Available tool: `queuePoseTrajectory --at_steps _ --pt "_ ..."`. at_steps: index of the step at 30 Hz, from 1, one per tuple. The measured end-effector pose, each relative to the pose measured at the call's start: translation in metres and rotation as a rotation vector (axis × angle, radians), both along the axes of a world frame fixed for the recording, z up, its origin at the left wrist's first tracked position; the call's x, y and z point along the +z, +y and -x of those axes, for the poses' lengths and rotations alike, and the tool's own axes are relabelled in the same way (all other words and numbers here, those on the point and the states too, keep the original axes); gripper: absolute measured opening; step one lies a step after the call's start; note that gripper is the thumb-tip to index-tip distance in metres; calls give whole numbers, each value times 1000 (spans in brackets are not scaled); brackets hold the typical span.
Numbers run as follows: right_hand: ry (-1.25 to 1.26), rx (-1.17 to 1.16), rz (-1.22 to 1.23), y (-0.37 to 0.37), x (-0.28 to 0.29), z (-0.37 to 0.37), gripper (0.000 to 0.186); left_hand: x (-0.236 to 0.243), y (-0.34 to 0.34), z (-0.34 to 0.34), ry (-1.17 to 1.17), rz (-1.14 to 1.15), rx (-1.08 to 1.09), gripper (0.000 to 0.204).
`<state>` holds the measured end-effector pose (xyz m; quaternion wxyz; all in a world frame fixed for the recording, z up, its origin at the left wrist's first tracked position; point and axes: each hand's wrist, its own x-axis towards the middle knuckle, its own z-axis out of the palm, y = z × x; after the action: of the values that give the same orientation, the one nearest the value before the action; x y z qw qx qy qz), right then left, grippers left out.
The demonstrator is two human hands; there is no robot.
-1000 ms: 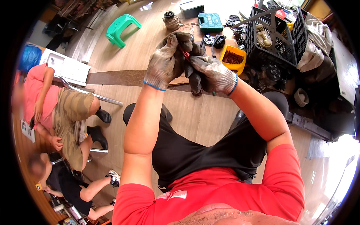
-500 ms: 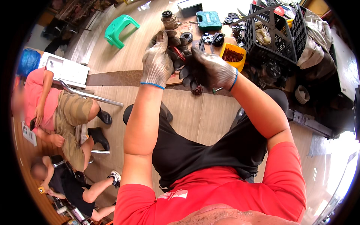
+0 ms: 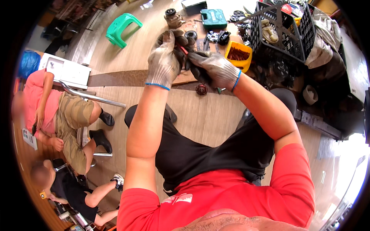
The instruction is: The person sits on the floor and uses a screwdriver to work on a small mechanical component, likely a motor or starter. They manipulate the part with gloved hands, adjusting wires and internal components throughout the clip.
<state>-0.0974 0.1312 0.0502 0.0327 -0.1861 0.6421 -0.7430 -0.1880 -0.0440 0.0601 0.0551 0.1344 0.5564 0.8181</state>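
Both my hands wear dirty grey-white gloves with dark fingers and blue cuffs, raised in the upper middle of the head view. My left hand (image 3: pixel 163 57) is closed around a slim red object (image 3: pixel 184 49), whose ends are hidden by fingers. My right hand (image 3: pixel 214 67) pinches at its lower right end, fingertips close to the left hand's. Just behind them lies a black ring (image 3: pixel 190 34) beside a metal housing (image 3: pixel 173 19) and dark parts (image 3: pixel 221 37). A round reddish-brown part (image 3: pixel 201 89) sits below my hands.
A teal case (image 3: pixel 214 19), yellow bin (image 3: pixel 237 50) and black crates (image 3: pixel 278 38) crowd the back right. A green stool (image 3: pixel 123 21) stands back left. Two people (image 3: pixel 54 104) sit at left, near a white panel (image 3: pixel 65 61) and a metal tube (image 3: pixel 98 98).
My hands have shifted slightly left and up since a second ago. My right fingers were spread lower half a second ago and are now drawn in against the red object. The black ring has become visible.
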Motion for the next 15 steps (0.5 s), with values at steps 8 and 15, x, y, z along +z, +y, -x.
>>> queuePoseTrajectory --at_steps 8,15 --pt "-530 100 255 9 -27 -1 22 7 11 -24 -80 -161 -248 25" --pt "-618 92 357 9 -8 -1 28 9 6 -26 -59 -38 -122 26"
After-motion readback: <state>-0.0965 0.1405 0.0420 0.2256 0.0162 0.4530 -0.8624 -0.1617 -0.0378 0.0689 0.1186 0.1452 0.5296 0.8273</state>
